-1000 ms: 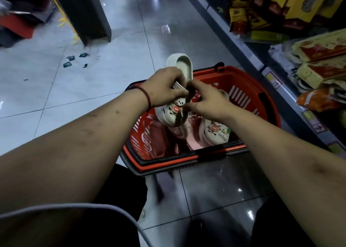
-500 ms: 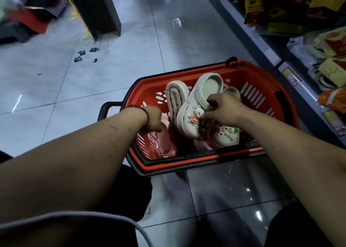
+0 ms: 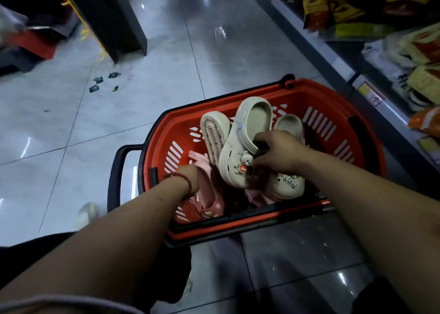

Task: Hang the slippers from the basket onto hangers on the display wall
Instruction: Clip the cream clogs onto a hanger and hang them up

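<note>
Right hand (image 3: 279, 155) grips rounded cream clog (image 3: 232, 168) — in slotted basket (image 3: 297, 99)

A red basket (image 3: 328, 92) stood on the tiled floor (image 3: 119, 123) beside a stocked shelf (image 3: 333, 58). The right hand (image 3: 278, 154) gripped a beige slipper (image 3: 238, 156) at its opening, the slipper tilted toe-down in the basket. The left hand (image 3: 190, 180) was down on a pink slipper (image 3: 212, 194), its fingers hidden.

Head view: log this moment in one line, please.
phase: picking from basket | right hand: grips beige slipper | left hand: on pink slipper, grip unclear
</note>
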Demonstrator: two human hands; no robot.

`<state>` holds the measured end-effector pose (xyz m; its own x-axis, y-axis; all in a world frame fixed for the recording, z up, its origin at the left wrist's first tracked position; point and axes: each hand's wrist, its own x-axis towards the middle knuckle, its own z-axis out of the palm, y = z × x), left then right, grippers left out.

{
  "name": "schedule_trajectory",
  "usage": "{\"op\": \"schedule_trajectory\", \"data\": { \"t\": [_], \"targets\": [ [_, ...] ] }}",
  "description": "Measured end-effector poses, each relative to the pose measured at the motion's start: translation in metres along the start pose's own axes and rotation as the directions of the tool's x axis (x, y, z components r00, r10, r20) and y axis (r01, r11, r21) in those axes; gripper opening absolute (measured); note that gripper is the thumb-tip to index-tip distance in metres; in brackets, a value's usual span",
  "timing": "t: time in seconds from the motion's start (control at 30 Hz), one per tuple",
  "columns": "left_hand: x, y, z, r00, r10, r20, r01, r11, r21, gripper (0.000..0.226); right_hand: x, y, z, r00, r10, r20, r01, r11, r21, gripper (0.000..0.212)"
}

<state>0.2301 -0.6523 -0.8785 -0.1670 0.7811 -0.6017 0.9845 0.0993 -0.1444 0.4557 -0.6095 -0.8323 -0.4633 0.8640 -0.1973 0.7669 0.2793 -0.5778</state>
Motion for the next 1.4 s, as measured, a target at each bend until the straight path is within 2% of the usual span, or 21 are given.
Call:
{"op": "schedule_trajectory", "data": {
  "t": [0.1,0.2,0.33,0.4,0.5,0.53,0.57,0.63,0.67,0.73,0.83,0.97,1.07,1.23,1.33,1.4],
  "targets": [
    [-0.004,-0.008,-0.005,0.988,-0.062,-0.144,0.063,0.998,0.003,0.032,-0.002,-0.002,-0.001,0.999,0.035,-0.008,-0.034,0.997,0.070,0.031],
    [-0.020,-0.017,-0.023,0.981,-0.019,-0.192,0.018,1.000,-0.006,0.029,-0.007,-0.007,-0.001,0.993,0.115,-0.009,-0.106,0.946,0.306,0.030],
    [-0.047,-0.041,-0.051,0.963,-0.027,-0.270,-0.023,0.983,-0.184,0.019,-0.021,-0.023,-0.006,0.979,0.204,0.017,-0.165,0.733,0.660,0.021],
    [-0.069,-0.051,-0.066,0.947,-0.043,-0.317,-0.049,0.961,-0.274,0.024,-0.030,-0.039,-0.009,0.975,0.222,0.018,-0.154,0.612,0.775,0.015],
    [-0.098,-0.065,-0.083,0.913,-0.083,-0.399,-0.089,0.915,-0.394,0.029,-0.038,-0.060,-0.015,0.956,0.291,0.019,-0.130,0.369,0.920,0.011],
    [-0.107,-0.068,-0.086,0.899,-0.100,-0.427,-0.114,0.886,-0.449,0.028,-0.040,-0.065,-0.018,0.945,0.326,0.034,-0.118,0.241,0.963,0.004],
    [-0.115,-0.070,-0.086,0.881,-0.123,-0.457,-0.152,0.841,-0.520,0.027,-0.043,-0.069,-0.022,0.935,0.350,0.062,-0.101,0.095,0.990,0.010],
    [-0.127,-0.069,-0.081,0.836,-0.184,-0.517,-0.260,0.697,-0.668,0.024,-0.047,-0.072,-0.031,0.928,0.354,0.117,-0.048,-0.197,0.979,0.025],
    [-0.132,-0.067,-0.077,0.814,-0.214,-0.540,-0.310,0.626,-0.716,0.024,-0.051,-0.073,-0.036,0.928,0.352,0.125,-0.016,-0.298,0.954,0.029],
    [-0.136,-0.062,-0.072,0.796,-0.250,-0.551,-0.384,0.496,-0.779,0.026,-0.058,-0.074,-0.047,0.927,0.358,0.116,0.042,-0.404,0.914,0.027],
    [-0.136,-0.055,-0.077,0.789,-0.281,-0.547,-0.459,0.322,-0.828,0.030,-0.066,-0.067,-0.059,0.913,0.390,0.120,0.083,-0.467,0.880,0.028],
    [-0.131,-0.048,-0.083,0.770,-0.288,-0.570,-0.509,0.262,-0.820,0.023,-0.068,-0.052,-0.062,0.891,0.437,0.122,0.137,-0.516,0.845,0.035],
    [-0.127,-0.043,-0.087,0.762,-0.295,-0.576,-0.522,0.245,-0.817,0.021,-0.067,-0.039,-0.058,0.882,0.450,0.141,0.096,-0.464,0.880,0.035],
    [-0.117,-0.030,-0.098,0.751,-0.267,-0.604,-0.540,0.278,-0.794,0.022,-0.071,-0.030,-0.050,0.814,0.553,0.178,-0.016,-0.285,0.958,0.033],
    [-0.113,-0.016,-0.098,0.749,-0.274,-0.603,-0.540,0.275,-0.796,0.025,-0.073,-0.032,-0.050,0.815,0.550,0.181,-0.049,-0.246,0.968,0.017],
    [-0.113,-0.005,-0.096,0.764,-0.238,-0.599,-0.529,0.300,-0.794,0.026,-0.073,-0.032,-0.051,0.816,0.549,0.179,-0.054,-0.236,0.970,0.016]
  ]
}}
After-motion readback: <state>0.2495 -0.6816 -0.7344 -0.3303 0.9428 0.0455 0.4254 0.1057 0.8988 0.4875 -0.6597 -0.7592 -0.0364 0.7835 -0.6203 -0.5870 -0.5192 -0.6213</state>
